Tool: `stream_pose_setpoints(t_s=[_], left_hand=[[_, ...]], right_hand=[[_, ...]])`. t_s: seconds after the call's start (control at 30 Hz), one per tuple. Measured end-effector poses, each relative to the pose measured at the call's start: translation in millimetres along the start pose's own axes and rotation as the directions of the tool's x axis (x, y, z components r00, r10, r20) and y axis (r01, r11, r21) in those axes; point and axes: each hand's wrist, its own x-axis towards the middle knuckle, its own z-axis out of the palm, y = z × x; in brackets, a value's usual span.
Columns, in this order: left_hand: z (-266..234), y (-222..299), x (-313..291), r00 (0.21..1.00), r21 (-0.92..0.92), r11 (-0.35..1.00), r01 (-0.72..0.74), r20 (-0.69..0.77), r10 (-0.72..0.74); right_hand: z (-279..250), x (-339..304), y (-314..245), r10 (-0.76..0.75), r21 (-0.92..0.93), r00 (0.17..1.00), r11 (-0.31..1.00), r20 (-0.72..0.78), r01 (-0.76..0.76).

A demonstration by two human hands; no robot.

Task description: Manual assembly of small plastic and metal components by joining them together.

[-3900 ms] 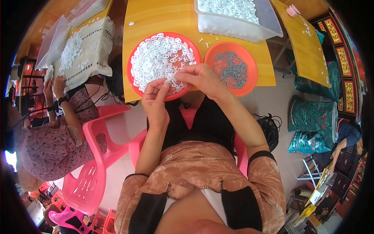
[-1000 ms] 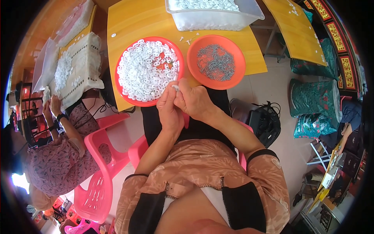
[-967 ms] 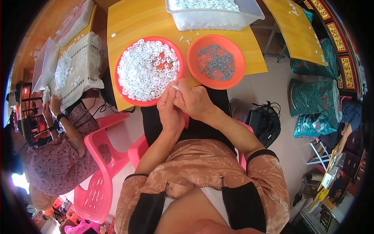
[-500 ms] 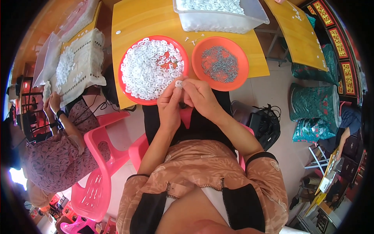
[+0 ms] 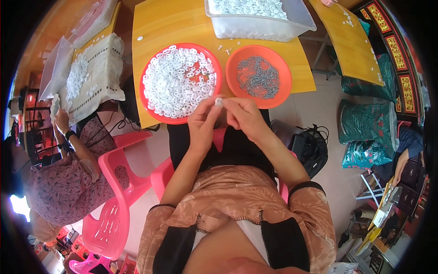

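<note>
A small white plastic piece with two holes (image 5: 219,102) is pinched between the thumb and forefinger of my left hand (image 5: 201,124), just in front of the table edge. My right hand (image 5: 247,118) is closed beside it, fingertips at the piece's right side; anything tiny in that pinch is too small to make out. Beyond my left hand, a red round tray (image 5: 143,101) holds a heap of similar white pieces. To its right lies an orange bowl (image 5: 284,93) with a pile of grey screws (image 5: 258,77).
A translucent bin (image 5: 255,28) of white pieces stands at the back of the yellow table (image 5: 164,20). Several loose screws (image 5: 228,51) lie before it. Pink chairs (image 5: 121,182) and another person (image 5: 75,182) are at left; green sacks (image 5: 365,121) and a black bag (image 5: 311,148) at right.
Both hands have shifted slightly right with the white piece. My right hand has opened its angle a little and drawn its lower fingers away from my left hand.
</note>
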Motion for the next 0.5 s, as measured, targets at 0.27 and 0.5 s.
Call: stream_pose_setpoints(t_s=[0.27, 0.5], left_hand=[[-58, 24, 49, 0.932, 0.713, 0.678, -0.177, -0.1, 0.348], [-39, 28, 84, 0.933, 0.936, 0.299, -0.188, 0.076, 0.351]], right_hand=[[-47, 13, -27, -0.701, -0.913, 0.676, 0.395, -0.229, 0.1], [-36, 10, -14, -0.544, -0.84, 0.812, 0.526, -0.211, 0.134]])
